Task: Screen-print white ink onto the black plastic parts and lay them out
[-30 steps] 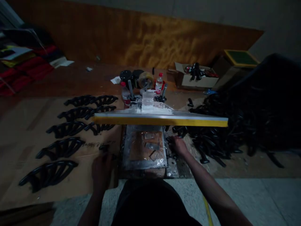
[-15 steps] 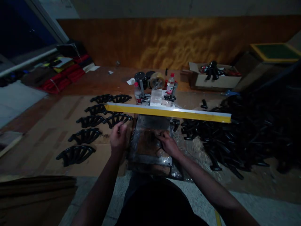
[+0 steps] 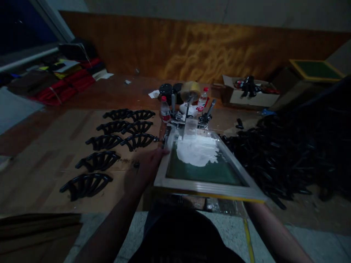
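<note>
A silver-edged screen printing frame with green mesh is tilted low in front of me. White ink lies in a thick patch on the mesh, with a pale squeegee-like block at its far end. My left hand is at the left rail, its fingers closed against that edge, a little blurred. My right hand is hidden beneath the frame; only the right forearm shows below its near right corner. The plate under the frame is mostly covered.
Curved black ribbed parts lie in two columns on cardboard at the left. A large heap of black pieces fills the right. Behind the frame stand bottles, a tape roll and clamps. An open carton sits at back right.
The frame has swung down from edge-on, showing its inked mesh and covering the plate. My left hand has moved right to its rail; my right hand has gone out of sight beneath it.
</note>
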The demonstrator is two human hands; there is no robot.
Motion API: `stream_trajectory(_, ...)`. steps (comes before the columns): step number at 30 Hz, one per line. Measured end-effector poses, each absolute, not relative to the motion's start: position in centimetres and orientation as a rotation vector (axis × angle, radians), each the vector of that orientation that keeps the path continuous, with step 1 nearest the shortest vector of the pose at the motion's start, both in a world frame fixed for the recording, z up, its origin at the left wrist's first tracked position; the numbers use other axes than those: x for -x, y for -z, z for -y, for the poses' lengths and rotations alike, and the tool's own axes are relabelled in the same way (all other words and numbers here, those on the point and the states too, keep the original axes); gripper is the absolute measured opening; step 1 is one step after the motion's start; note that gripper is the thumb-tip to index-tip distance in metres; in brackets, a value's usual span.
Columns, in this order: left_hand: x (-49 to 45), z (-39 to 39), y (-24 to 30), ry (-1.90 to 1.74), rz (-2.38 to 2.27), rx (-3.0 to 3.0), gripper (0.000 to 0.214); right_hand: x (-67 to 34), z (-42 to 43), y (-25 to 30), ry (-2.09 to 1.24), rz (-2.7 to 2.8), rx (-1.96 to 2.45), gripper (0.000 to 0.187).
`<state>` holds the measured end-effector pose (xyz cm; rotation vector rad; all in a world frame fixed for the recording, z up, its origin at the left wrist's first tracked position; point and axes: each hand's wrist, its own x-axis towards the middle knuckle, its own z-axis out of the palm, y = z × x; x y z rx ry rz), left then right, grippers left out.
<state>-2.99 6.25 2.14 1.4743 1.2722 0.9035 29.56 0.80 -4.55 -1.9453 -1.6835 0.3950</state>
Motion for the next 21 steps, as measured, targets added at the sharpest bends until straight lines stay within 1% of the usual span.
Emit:
stream_trajectory(2, 3.7, -4.8, 0.7, -0.754, -1.293, -1.446, 0.045, -31.4, -2.0, 3.5, -0.213, 1.58, 2.035, 0.046)
stream_trajectory(3, 3.8, -4.3, 2.2, -0.686, -1.298, -1.425, 0.05, -31.4, -2.8, 2.9, -0.104, 1.558, 2.045, 0.04)
stream_trajectory(4, 3.8, -3.9, 3.5, -0.626, -1.304, -1.406, 0.057, -30.8, -3.7, 2.4, -0.007, 1.58, 2.026, 0.039)
stream_trajectory(6, 3.5, -3.4, 5.9, -0.552, -1.345, -1.379, 0.068, -28.1, -5.7, 1.4, 0.108, 1.751, 1.955, 0.057)
stream_trajectory(7, 3.4, -3.3, 6.9, -0.533, -1.368, -1.376, 0.07, -26.3, -6.7, 1.0, 0.104, 1.879, 1.927, 0.063)
stream_trajectory(8, 3.2, -3.3, 7.7, -0.524, -1.379, -1.38, 0.071, -24.6, -7.5, 0.8, 0.072, 1.999, 1.929, 0.06)
stream_trajectory(11, 3.1, -3.6, 9.1, -0.533, -1.364, -1.398, 0.07, -20.6, -8.3, 0.9, -0.136, 2.283, 2.021, 0.032)
stream_trajectory(12, 3.1, -3.7, 9.4, -0.533, -1.356, -1.403, 0.07, -20.0, -8.0, 1.2, -0.198, 2.35, 2.043, 0.027)
stream_trajectory(14, 3.2, -3.8, 9.8, -0.543, -1.351, -1.401, 0.068, -19.9, -6.5, 1.9, -0.265, 2.494, 1.993, 0.025)
stream_trajectory(19, 3.1, -3.7, 10.3, -0.55, -1.371, -1.342, 0.066, -22.3, -2.9, 2.0, -0.417, 2.885, 1.347, 0.021)
stream_trajectory(21, 3.0, -3.6, 10.2, -0.566, -1.368, -1.321, 0.066, -22.9, -3.0, 1.5, -0.51, 2.9, 1.236, 0.019)
